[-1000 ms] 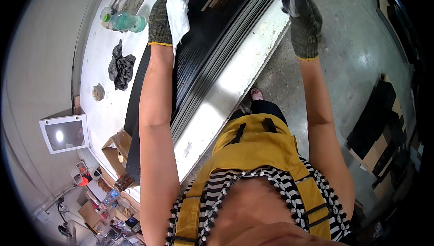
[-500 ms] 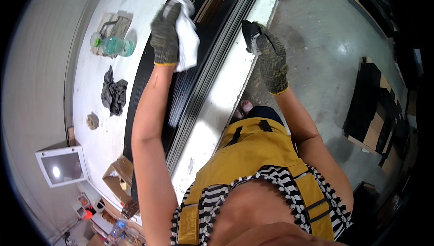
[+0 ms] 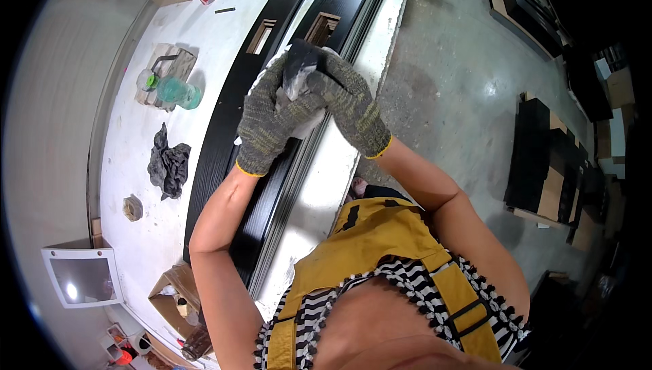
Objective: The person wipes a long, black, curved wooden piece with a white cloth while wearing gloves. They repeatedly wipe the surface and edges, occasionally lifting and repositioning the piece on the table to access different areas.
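A pale, smooth wall [image 3: 51, 139] bends along the left, beside a long white tabletop [image 3: 125, 169] with scuffs and specks. A white-framed grey pane [image 3: 85, 280] near the lower left mirrors a bright light. On the right, a glossy grey concrete floor [image 3: 441, 105], patchily stained, catches a small glare, with stacked black-and-tan boards [image 3: 526, 159] lying on it.

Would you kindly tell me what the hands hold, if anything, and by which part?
The right hand holds a black item near its greyish part; the left hand, a white cloth, exact place hidden.
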`<state>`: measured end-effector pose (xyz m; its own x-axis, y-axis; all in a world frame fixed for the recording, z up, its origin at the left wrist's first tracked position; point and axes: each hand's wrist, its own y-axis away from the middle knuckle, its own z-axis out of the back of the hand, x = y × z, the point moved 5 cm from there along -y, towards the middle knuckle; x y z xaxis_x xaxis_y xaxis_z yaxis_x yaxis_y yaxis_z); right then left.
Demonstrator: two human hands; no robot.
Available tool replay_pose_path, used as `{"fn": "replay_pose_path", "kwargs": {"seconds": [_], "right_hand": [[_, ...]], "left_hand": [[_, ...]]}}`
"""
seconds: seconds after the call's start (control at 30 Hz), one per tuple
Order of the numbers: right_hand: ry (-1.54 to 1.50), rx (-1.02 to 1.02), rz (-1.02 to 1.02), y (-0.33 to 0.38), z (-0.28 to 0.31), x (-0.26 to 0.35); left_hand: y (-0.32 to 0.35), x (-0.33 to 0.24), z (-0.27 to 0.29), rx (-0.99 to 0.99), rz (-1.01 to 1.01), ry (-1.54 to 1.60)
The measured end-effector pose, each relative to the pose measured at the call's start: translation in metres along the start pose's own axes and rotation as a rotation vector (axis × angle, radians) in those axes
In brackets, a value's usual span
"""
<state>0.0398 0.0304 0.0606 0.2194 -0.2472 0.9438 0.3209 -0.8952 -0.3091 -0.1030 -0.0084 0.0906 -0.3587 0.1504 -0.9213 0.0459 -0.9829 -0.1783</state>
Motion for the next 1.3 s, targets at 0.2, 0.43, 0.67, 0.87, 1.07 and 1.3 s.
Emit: {"fn": "replay_pose_path", "kwargs": {"seconds": [0.2,0.43,0.67,0.87,1.07,1.3], "right_hand": [[1.159,-0.046,0.586,-0.013,-0.025,0.03],[1.181,0.175,0.682,-0.005,-0.071,-0.048],[0.58,-0.165,0.423,-0.071,0.084,-0.022],[0.646,0.383,0.524,0.035,-0.038,-0.003],[0.979,0.176,0.503,0.033,-0.064,-0.038],[1.192,-0.297,0.599,-0.082,0.056,-0.04]], "left_hand": [[0.022,0.018,0.053,-0.389,-0.062,0.434],[0.019,0.102,0.086,-0.625,-0.044,0.25],[0.01,0.103,0.068,-0.382,0.095,0.438],[0.005,0.114,0.058,-0.226,0.272,0.9],[0.01,0.119,0.062,-0.297,0.295,0.982],[0.008,0.093,0.056,-0.213,0.164,0.829]]}}
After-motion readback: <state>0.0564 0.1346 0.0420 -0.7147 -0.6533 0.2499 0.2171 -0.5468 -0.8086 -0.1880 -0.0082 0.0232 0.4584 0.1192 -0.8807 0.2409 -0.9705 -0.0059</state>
